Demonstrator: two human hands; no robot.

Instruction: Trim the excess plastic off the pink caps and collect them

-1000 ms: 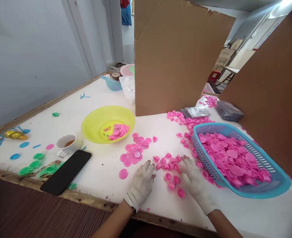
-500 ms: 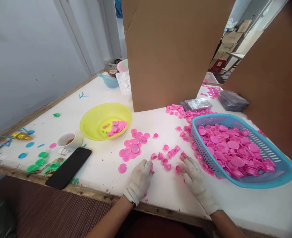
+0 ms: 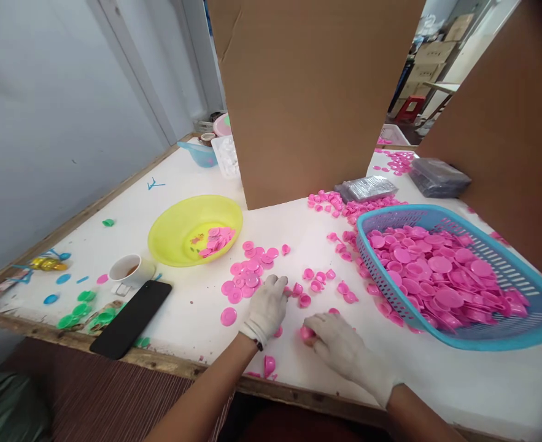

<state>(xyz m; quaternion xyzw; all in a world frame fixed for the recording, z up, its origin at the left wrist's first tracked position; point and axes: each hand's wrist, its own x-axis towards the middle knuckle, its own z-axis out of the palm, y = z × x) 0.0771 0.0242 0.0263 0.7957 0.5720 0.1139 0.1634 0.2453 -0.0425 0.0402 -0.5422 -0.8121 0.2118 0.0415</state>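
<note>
My gloved left hand (image 3: pixel 267 310) is low over the table, its fingers bent and closed at a small pink toy cup (image 3: pixel 288 291) that they partly hide. Between the fingertips of my gloved right hand (image 3: pixel 344 347) is another pink toy cup (image 3: pixel 306 333). Several more small cups (image 3: pixel 317 285) lie loose just beyond both hands. Left of my left hand are flat pink discs (image 3: pixel 247 273), some overlapping. One pink cup (image 3: pixel 269 366) rests by the table's front edge, below my left wrist.
A blue basket (image 3: pixel 390 301) heaped with pink pieces stands at right. At left are a yellow bowl (image 3: pixel 169 230) with pink discs, a white mug (image 3: pixel 137 270), a black phone (image 3: pixel 132 319) and green pieces (image 3: pixel 86 296). A tall cardboard sheet (image 3: pixel 307 98) blocks the back.
My left hand has moved forward, and a pink cup now shows near the front edge below it. My right hand has moved left and nearer to me, with a cup at its fingertips.
</note>
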